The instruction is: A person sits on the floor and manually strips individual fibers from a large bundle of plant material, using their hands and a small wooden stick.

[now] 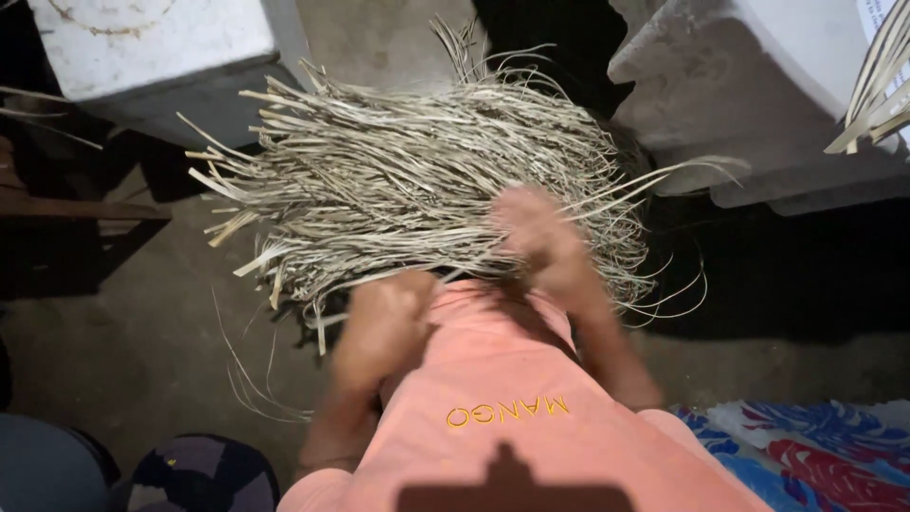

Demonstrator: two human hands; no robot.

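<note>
- At the far left a dark wooden bench [81,213] stands in shadow by the wall.
- Above it, at the top left, sits a big white block [142,47] with a grey side.
- The floor [142,351] is bare, dusty and brown. A few thin loose strips [248,379] lie on it, just left of the person.
- A big bundle of dry, pale leaf strips [398,180] lies on the floor in the middle. The cut ends fan out to the left, and long thin ends curl away to the right.
- The left hand [384,322] is at the near edge of the bundle, low and close to the body. It looks curled like a fist, but it is blurry, so I cannot tell if it is clamped on any strips.
- The person wears a pink-orange shirt [512,379], seen from above.
- The right hand [540,237] lies on top of the bundle, on its right part. It is blurry too, so I cannot tell if the fingers are together or apart.
- At the top right is a grey stone block [758,95], with more pale strips [882,85] hanging at the corner.
- At the bottom right lies a cloth with blue and red flowers [815,455].
</note>
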